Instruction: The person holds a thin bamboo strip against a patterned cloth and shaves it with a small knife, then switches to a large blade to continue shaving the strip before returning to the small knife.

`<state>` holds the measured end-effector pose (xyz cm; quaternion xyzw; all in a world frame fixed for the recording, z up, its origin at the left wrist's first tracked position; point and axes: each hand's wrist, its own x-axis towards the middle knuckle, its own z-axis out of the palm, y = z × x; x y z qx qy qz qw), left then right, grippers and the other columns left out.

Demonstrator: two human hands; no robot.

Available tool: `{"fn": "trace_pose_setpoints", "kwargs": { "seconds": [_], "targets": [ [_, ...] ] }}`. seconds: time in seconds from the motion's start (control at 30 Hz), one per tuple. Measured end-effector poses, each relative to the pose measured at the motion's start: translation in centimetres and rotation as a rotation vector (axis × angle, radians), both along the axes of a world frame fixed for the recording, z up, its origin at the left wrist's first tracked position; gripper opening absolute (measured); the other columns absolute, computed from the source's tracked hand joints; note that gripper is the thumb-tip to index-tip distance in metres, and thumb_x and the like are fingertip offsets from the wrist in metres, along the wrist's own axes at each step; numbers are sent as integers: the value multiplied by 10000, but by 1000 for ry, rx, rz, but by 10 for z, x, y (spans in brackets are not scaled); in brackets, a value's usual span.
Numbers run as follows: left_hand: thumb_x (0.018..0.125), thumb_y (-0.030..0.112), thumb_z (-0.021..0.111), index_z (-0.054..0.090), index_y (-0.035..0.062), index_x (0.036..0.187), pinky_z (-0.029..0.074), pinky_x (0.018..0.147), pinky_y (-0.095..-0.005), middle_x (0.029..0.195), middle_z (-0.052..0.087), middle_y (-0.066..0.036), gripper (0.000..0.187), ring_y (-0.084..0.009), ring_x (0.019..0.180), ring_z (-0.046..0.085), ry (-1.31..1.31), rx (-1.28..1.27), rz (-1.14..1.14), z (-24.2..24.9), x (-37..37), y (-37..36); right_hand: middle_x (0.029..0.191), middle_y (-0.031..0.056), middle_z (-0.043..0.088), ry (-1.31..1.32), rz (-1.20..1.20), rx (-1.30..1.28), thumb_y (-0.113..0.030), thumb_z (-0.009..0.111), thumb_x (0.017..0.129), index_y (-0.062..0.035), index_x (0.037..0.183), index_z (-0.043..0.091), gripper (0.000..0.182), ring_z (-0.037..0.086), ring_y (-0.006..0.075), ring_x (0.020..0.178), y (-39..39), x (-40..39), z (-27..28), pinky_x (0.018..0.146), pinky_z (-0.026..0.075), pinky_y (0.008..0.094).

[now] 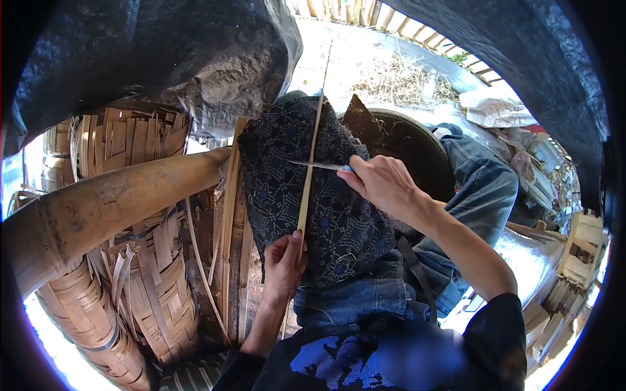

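A long thin bamboo strip (307,196) runs away from me over a dark blue patterned cloth (280,176) spread on my lap. Its near end is pinched between the thumb and fingers of my left hand (285,264). My right hand (385,182) is closed around the handle of a knife (321,165). The blade points left and crosses the strip about midway along its length, and the knife's handle is mostly hidden inside my fist. Jeans (352,301) show below the cloth.
A thick bamboo pole (130,202) slants in from the left. Woven bamboo baskets (150,300) stand below it. Dark plastic sheeting (150,52) hangs overhead. Past my knees are a round dark container (417,156) and a pile of shavings (407,81).
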<state>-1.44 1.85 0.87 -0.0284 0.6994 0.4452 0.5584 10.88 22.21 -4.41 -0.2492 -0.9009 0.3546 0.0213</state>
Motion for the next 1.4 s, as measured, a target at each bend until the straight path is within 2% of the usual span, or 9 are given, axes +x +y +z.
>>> {"fn": "trace_pose_setpoints", "kwargs": {
  "seconds": [0.1, 0.17, 0.7, 1.0, 1.07, 1.2, 1.3, 1.37, 1.4],
  "targets": [
    [942, 369, 503, 538, 73, 722, 203, 303, -190, 452, 402, 31, 370, -27, 339, 315, 12, 6, 7, -1, 3, 1, 465, 134, 484, 61, -111, 195, -313, 500, 938, -23, 679, 487, 389, 533, 279, 413, 2, -3, -4, 410, 416, 385],
    [943, 368, 501, 539, 74, 724, 200, 307, -192, 455, 402, 33, 368, -26, 345, 314, 25, 23, 30, -2, 4, 1, 493, 146, 504, 248, -334, 55, -281, 510, 933, -21, 727, 479, 333, 548, 314, 449, -7, -1, -5, 426, 419, 407],
    [928, 368, 530, 536, 99, 749, 198, 317, -200, 478, 396, 57, 322, -26, 353, 299, 42, -1, 47, 3, 9, 2, 561, 124, 529, 25, 21, 27, -297, 539, 913, -28, 836, 458, 292, 574, 316, 529, -10, 6, -10, 450, 435, 405],
    [921, 382, 536, 539, 106, 740, 196, 316, -196, 481, 393, 66, 330, -17, 356, 292, 88, 4, 49, 4, 10, 1, 528, 171, 515, 197, -292, 163, -324, 479, 947, 16, 845, 490, 355, 583, 325, 495, -21, 9, -30, 414, 423, 376],
    [919, 385, 538, 539, 105, 738, 196, 317, -196, 480, 390, 67, 334, -16, 356, 289, 83, -10, 76, 4, 9, -2, 545, 202, 514, 289, -633, -312, -287, 461, 960, 33, 820, 482, 350, 581, 345, 507, -19, 10, -20, 413, 363, 388],
    [916, 387, 542, 541, 97, 736, 218, 336, -192, 495, 400, 63, 342, -19, 378, 309, 136, 46, 95, 1, 14, -5, 512, 216, 486, 253, -356, -412, -233, 462, 956, 27, 784, 487, 312, 542, 373, 466, -16, 22, -12, 418, 344, 423],
    [919, 377, 541, 559, 72, 746, 249, 355, -193, 512, 439, 44, 351, -27, 400, 354, 220, 43, 34, 4, 19, -2, 478, 184, 454, 181, -276, -101, -233, 451, 957, 21, 796, 497, 304, 526, 339, 435, -14, 21, -26, 406, 361, 410],
    [921, 372, 539, 574, 51, 757, 266, 366, -196, 521, 467, 29, 362, -30, 413, 385, 283, 41, 2, 5, 21, -3, 564, 194, 521, 102, -458, 69, -233, 414, 969, 18, 833, 498, 297, 558, 366, 534, 8, 25, -66, 434, 398, 413],
    [922, 353, 544, 583, 41, 756, 280, 381, -201, 528, 481, 22, 355, -34, 427, 402, 342, 42, -30, 5, 23, -3, 594, 191, 529, 161, -530, -44, -230, 409, 971, 18, 853, 496, 288, 565, 355, 551, 19, 24, -62, 450, 403, 414]
  ]
}}
